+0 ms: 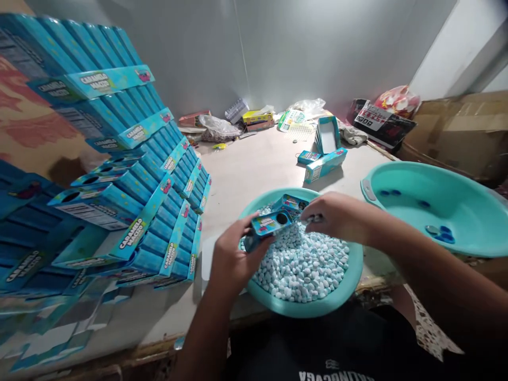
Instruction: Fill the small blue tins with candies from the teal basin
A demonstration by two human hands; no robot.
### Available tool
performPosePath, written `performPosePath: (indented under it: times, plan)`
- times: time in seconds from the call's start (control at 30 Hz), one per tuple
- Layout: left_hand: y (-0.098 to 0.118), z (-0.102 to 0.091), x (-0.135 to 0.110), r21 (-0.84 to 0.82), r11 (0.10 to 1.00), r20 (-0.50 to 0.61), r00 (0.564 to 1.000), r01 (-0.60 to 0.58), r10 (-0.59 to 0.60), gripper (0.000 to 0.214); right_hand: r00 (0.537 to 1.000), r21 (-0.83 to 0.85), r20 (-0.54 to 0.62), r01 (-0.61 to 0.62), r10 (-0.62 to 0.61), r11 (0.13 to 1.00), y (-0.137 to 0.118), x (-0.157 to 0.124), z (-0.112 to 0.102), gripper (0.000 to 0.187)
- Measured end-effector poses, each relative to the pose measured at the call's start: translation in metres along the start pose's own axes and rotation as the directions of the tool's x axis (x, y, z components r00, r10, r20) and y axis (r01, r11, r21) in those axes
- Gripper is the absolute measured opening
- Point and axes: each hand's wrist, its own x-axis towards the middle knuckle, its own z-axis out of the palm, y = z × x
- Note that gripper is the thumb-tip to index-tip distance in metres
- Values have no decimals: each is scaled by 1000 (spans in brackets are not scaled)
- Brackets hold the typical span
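My left hand (236,251) is wrapped round a small blue candy box (265,224), tilted so that the round dark hole in its end shows. Just behind it, a second blue box (292,201) with a hole rests over the candies. My right hand (340,214) is closed on several candies (315,218), its fingertips close to the second box's hole. Beneath both hands is a turquoise basin (304,309) holding a heap of small white and pale blue candies (301,267).
Tall stacks of blue display cartons (135,235) filled with candy boxes rise on the left. To the right, another turquoise basin (468,190) contains several dark blue caps (442,235). An opened blue carton (326,165), plastic bags (220,128) and cardboard boxes (456,132) lie farther back.
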Motion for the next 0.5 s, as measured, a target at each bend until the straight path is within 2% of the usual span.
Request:
performPosePath:
  times: [0.07,0.13,0.23,0.3,0.4,0.5]
  plan:
    - [2,15,-2,-10,997,36,996,-82,83,46,1000,-89,16,28,-26,996,-4,2,-21,10]
    - [3,26,-5,-37,993,34,993,-112,113,44,996,-175,80,64,-50,982,-14,7,-33,10]
    - [2,37,-8,-62,991,28,992,-122,124,44,981,-262,194,56,-4,964,-33,19,-37,8]
    - [0,40,-9,-58,991,37,991,-124,126,43,971,-322,232,19,60,947,-43,26,-33,15]
    - [-4,41,-10,-74,994,35,995,-86,89,42,976,-376,211,36,47,926,-47,29,-28,19]
    - [-6,40,-10,-115,993,40,998,-40,44,43,993,-355,116,54,-14,933,-37,19,-27,25]
